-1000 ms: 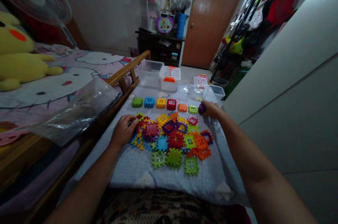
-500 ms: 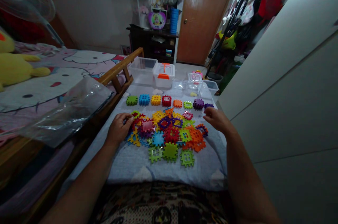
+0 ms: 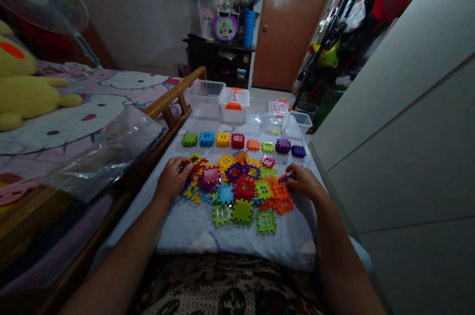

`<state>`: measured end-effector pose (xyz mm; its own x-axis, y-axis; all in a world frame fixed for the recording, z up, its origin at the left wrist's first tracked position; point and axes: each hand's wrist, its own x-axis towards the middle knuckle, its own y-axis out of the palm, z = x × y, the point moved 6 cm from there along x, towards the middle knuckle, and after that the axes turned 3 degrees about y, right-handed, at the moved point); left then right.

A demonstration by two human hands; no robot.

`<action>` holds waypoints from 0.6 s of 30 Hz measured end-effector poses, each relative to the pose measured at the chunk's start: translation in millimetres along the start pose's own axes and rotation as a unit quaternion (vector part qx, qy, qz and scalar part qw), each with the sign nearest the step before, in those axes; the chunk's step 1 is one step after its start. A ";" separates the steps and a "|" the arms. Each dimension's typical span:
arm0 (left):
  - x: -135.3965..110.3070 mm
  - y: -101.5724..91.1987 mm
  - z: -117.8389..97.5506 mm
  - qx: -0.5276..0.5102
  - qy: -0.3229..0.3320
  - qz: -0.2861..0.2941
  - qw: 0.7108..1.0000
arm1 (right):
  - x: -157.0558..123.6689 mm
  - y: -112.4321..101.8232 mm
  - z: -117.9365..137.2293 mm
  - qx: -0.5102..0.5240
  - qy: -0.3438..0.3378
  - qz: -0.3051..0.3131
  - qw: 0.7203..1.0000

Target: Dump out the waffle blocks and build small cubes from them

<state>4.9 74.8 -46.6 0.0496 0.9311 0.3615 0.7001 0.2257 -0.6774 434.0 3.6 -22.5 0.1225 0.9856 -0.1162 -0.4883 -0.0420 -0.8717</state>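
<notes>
A loose pile of colourful toothed plastic building tiles lies mid-table, with a red tile (image 3: 244, 187), a light blue tile (image 3: 225, 193) and orange tiles (image 3: 281, 199) in it. At the pile's left edge my left hand (image 3: 173, 177) rests with curled fingers beside red pieces; whatever may be in them is hidden. My right hand (image 3: 305, 181) is at the pile's right edge, thumb and fingers closed on a purple tile (image 3: 284, 178), partly covered by the fingertips. Nearest me lie a solid green tile (image 3: 242, 212) and a green window tile (image 3: 266, 222).
Behind the pile runs a row of tile stacks, from a green stack (image 3: 189, 140) to a dark purple stack (image 3: 298, 151). Clear plastic boxes (image 3: 205, 99) and a lidded box with orange clips (image 3: 234, 106) stand farther back. A wooden bed rail (image 3: 174, 94) borders the left.
My right hand has moved down from beside the dark purple stack to the purple tile at the pile's right edge. My left hand stays at the pile's left. The view has shifted slightly.
</notes>
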 end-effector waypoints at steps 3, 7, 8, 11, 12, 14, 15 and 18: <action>0.3 -0.6 -0.8 -0.001 0.004 -0.002 1.000 | 2.0 -12.3 7.5 0.012 -0.020 -0.035 0.999; 0.2 -0.5 -1.4 -0.006 0.002 0.000 1.000 | 6.4 -28.3 33.9 0.030 -0.079 -0.123 0.989; 0.1 -0.5 -1.6 -0.006 0.001 0.000 1.000 | 6.9 -29.2 43.3 0.031 -0.104 -0.151 0.983; -0.7 -1.0 -2.3 -0.012 0.001 -0.002 1.000 | 8.0 -17.1 68.7 0.020 -0.174 -0.194 0.965; -0.9 -1.0 -2.7 -0.014 0.002 -0.002 1.000 | 8.7 -9.0 74.3 0.013 -0.188 -0.188 0.964; -1.3 -1.2 -3.3 -0.017 0.003 -0.002 1.000 | 9.4 8.1 80.8 -0.002 -0.212 -0.159 0.964; -1.3 -1.3 -3.5 -0.017 0.003 -0.003 1.000 | 9.1 15.5 82.1 -0.005 -0.222 -0.140 0.965; -0.8 -0.7 -4.1 -0.013 0.003 -0.001 1.000 | 6.9 28.4 82.1 0.002 -0.247 -0.089 0.965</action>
<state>7.2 72.7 -43.9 0.0515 0.9287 0.3672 0.7189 0.2207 -0.6591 350.0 22.7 -8.9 -0.2218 0.9347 0.2779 -0.5013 0.1351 -0.8546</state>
